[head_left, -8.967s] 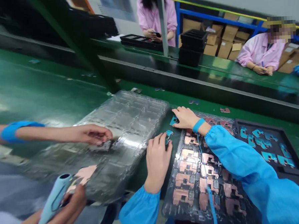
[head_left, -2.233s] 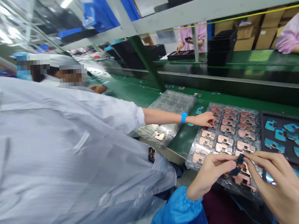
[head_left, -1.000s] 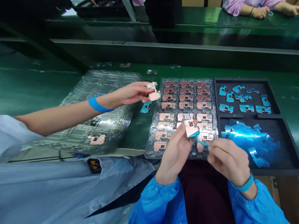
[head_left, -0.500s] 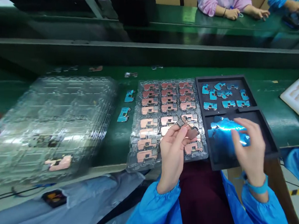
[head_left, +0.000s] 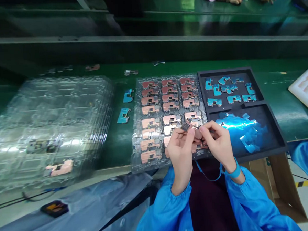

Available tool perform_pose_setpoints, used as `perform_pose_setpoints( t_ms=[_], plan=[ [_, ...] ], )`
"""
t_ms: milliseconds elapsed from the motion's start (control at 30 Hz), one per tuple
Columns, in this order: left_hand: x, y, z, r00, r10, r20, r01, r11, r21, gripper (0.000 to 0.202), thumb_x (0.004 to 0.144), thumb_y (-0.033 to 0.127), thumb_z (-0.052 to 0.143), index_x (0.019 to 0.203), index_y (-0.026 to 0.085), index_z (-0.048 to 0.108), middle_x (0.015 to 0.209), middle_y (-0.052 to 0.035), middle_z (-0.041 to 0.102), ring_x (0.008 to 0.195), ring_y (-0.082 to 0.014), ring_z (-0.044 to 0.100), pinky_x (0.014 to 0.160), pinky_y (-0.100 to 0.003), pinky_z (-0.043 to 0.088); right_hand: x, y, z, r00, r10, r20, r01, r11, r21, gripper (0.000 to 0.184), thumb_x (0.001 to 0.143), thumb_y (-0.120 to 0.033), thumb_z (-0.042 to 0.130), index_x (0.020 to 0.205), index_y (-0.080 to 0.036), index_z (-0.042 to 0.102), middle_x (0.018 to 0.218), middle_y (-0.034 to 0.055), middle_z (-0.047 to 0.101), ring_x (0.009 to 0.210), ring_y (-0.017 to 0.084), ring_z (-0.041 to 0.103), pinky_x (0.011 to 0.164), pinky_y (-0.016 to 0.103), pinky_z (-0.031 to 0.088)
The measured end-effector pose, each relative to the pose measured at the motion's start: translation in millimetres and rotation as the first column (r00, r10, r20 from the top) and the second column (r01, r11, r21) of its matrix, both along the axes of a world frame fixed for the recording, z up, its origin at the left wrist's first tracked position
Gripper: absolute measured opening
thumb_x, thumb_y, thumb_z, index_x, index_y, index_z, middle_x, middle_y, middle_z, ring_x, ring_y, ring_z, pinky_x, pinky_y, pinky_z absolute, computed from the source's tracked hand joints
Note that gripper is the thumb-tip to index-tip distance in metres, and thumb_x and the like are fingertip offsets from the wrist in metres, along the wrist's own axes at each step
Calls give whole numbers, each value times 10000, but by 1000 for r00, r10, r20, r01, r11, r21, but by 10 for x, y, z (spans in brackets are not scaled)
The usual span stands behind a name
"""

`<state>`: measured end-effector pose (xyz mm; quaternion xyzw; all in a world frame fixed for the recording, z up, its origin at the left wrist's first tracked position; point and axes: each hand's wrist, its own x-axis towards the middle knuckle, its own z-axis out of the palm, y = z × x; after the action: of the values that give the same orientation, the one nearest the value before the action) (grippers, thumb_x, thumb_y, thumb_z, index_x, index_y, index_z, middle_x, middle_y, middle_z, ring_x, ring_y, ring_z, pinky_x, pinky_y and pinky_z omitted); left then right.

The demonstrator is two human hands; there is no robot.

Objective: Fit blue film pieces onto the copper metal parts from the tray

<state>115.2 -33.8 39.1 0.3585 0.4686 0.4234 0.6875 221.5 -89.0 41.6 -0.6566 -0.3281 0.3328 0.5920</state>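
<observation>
Currently, head view: left hand pinches board above near-right corner of clear tray; right hand pinches its edge. Bare boards in visible slots, probably done. Blue boards at black tray far half, clear tray's left edge: probably to do.

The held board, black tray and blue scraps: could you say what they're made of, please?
Held board: likely metal-faced, from its partly coppery finish. Black tray: matte, thick walls suggest plastic or foam. Blue scraps: gloss and see-through edges suggest thin plastic film.
</observation>
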Motion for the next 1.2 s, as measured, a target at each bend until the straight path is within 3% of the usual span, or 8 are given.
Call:
perform_pose_setpoints(
  t_ms=[400, 533, 633, 700, 800, 900, 1033, 1200],
  plan=[
    [-448, 39, 52, 995, -97, 13, 96, 994, 41, 368, 814, 416, 919, 1008, 182, 712, 888, -57, 804, 762, -198, 781, 707, -299, 659, -167, 27, -16, 993, 117, 19, -115, 990, -81, 366, 970, -529, 776, 807, -209, 699, 652, -13, 664, 548, 149, 635, 547, 250, 566],
    [-719, 217, 134, 995, -2, -101, 17, 988, 152, 258, 897, 350, 827, 1079, 193, 731, 973, -63, 811, 896, -215, 784, 800, -321, 655, -386, 172, 11, 982, 186, 30, -184, 982, -40, 308, 1010, -502, 733, 909, -212, 715, 778, 12, 729, 620, 158, 699, 583, 256, 602],
    [-948, 563, 216, 934, 100, -342, 42, 922, 385, 185, 977, 321, 714, 1103, 203, 780, 1071, -65, 801, 944, -207, 753, 899, -360, 630, -394, 189, 33, 932, 335, 135, -331, 942, -51, 287, 1060, -443, 673, 1250, -232, 721, 1129, 86, 785, 854, 195, 770, 692, 288, 649],
    [-1059, 892, 259, 849, 117, -516, 190, 842, 504, 236, 1014, 310, 646, 1166, 223, 804, 1128, -66, 783, 982, -214, 725, 958, -396, 605, -297, 145, 34, 919, 342, 196, -336, 940, -62, 359, 1083, -429, 641, 1390, -245, 671, 1278, 120, 758, 966, 219, 771, 717, 307, 662],
    [-1075, 1412, 261, 712, 13, -702, 464, 742, 484, 299, 1040, 307, 593, 1250, 250, 798, 1121, -65, 781, 1005, -232, 711, 964, -417, 590, -94, 25, -8, 934, 268, 235, -254, 963, -88, 354, 1092, -432, 626, 1394, -254, 672, 1319, 131, 744, 975, 233, 769, 710, 327, 675],
    [-949, 1803, 175, 663, -79, -745, 565, 705, 429, 240, 1016, 306, 642, 1195, 223, 779, 1121, -73, 802, 994, -242, 734, 917, -398, 601, 55, -103, -85, 939, 227, 259, -200, 972, -124, 331, 1087, -440, 634, 1360, -262, 695, 1298, 124, 748, 1005, 249, 769, 749, 349, 690],
    [-816, 2030, -2, 611, -73, -788, 615, 671, 414, 84, 981, 275, 709, 982, 216, 768, 1069, -65, 817, 978, -254, 736, 918, -418, 590, 113, -210, -154, 936, 210, 282, -176, 974, -142, 290, 1094, -454, 620, 1283, -266, 734, 1249, 109, 748, 1026, 250, 761, 769, 345, 691],
    [-841, 2065, -166, 509, 76, -857, 690, 560, 460, 100, 1017, 279, 701, 999, 226, 784, 1064, -67, 774, 1023, -280, 668, 966, -478, 542, 128, -217, -179, 927, 216, 307, -186, 975, -123, 264, 1103, -448, 613, 1246, -272, 748, 1263, 102, 737, 1035, 240, 748, 783, 325, 680]
  ],
)
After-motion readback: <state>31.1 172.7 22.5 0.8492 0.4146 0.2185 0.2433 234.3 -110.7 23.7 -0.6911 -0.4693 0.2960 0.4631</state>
